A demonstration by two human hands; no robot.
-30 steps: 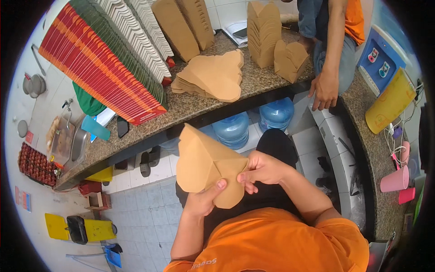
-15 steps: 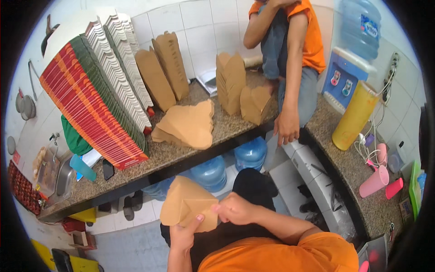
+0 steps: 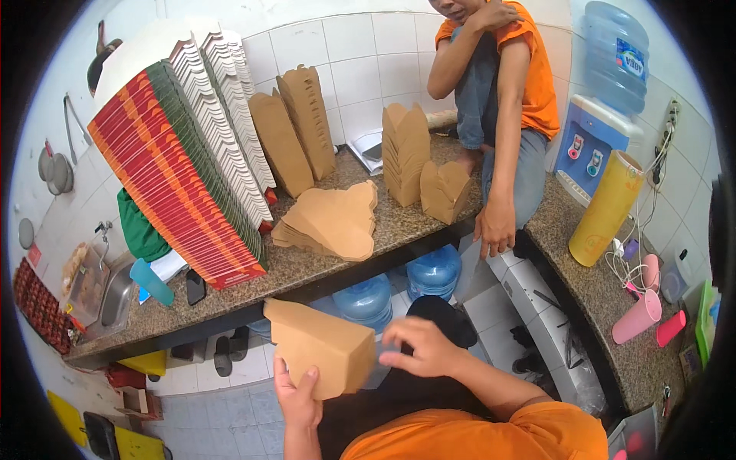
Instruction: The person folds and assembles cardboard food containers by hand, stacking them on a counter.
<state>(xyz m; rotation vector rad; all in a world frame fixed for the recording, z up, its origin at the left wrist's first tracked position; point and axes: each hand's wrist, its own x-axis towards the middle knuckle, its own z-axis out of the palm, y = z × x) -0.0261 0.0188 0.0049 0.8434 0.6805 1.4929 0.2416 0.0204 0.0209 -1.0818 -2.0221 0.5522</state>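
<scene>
A brown cardboard food box (image 3: 322, 345), folded into shape, hangs above my lap with its squared end facing right. My left hand (image 3: 299, 395) grips it from below, thumb on the near side and fingers behind. Just right of that squared end is my right hand (image 3: 418, 349), fingers curved and apart, slightly blurred, with nothing seen in it. On the counter beyond lie flat brown box blanks (image 3: 330, 218). Folded brown boxes stand nested in a tall stack (image 3: 406, 153) and a shorter stack (image 3: 445, 192) to their right.
Tall red and green carton stacks (image 3: 176, 176) lean at the left of the granite counter (image 3: 230, 303). A person in orange (image 3: 529, 100) sits at the back, one hand hanging over its edge. Blue water jugs (image 3: 364, 299) stand underneath. A yellow roll (image 3: 606, 207) stands at right.
My right hand has let go of the box and moved slightly right, its fingers spreading. The box has turned in my left hand, and its end now stands folded up square.
</scene>
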